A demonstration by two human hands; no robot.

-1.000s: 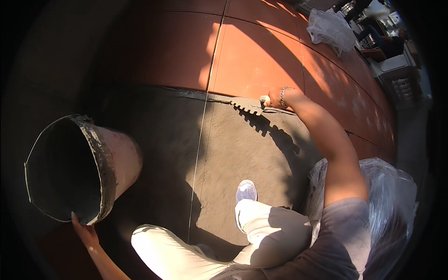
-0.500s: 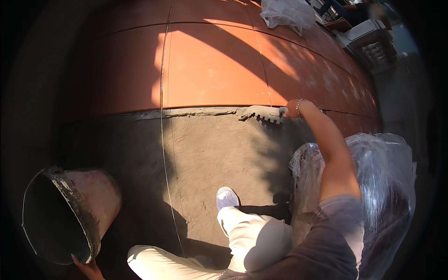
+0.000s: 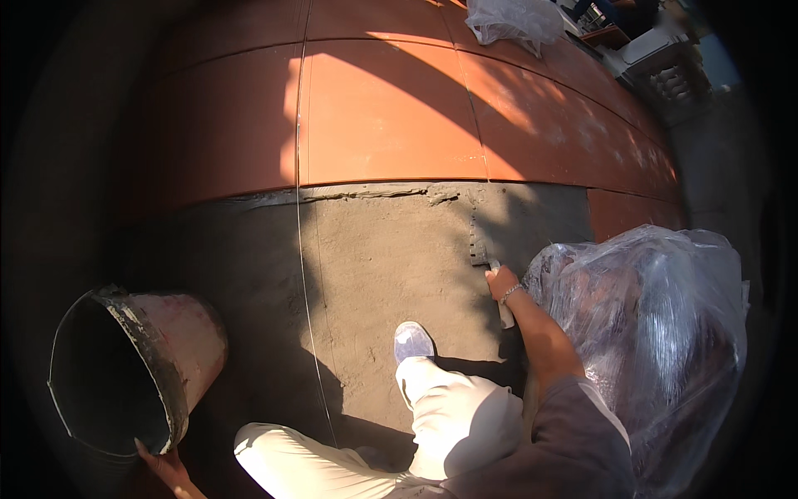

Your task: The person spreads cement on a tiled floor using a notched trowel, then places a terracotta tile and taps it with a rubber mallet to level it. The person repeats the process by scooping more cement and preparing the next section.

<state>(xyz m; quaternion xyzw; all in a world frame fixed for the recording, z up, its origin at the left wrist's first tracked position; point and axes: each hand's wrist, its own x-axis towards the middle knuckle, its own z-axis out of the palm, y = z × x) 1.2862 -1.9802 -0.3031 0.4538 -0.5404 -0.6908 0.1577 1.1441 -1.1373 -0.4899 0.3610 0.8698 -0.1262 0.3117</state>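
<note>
My right hand (image 3: 502, 285) is wrapped round the handle of a notched trowel (image 3: 479, 252). The toothed blade, smeared grey, lies over the mortar bed (image 3: 391, 266) a short way from the tile edge. Along that edge runs a rough ridge of mortar (image 3: 374, 192). At the lower left, my left hand (image 3: 169, 472) grips the rim of a mortar-crusted bucket (image 3: 195, 337), which is tipped on its side with its mouth facing left. The inside of the bucket is too dark to read.
Large orange-red tiles (image 3: 382, 116) cover the far side. A taut string (image 3: 304, 283) crosses tiles and mortar. On the right stands a stack wrapped in clear plastic (image 3: 657, 324). Loose plastic film (image 3: 515, 25) lies far off, near a balustrade (image 3: 669, 75). My shoe (image 3: 413, 341) rests on the grey surface.
My right hand has drawn the trowel from the tile edge back toward me, turning its blade. The left hand still holds the bucket, which shows slightly farther right and higher.
</note>
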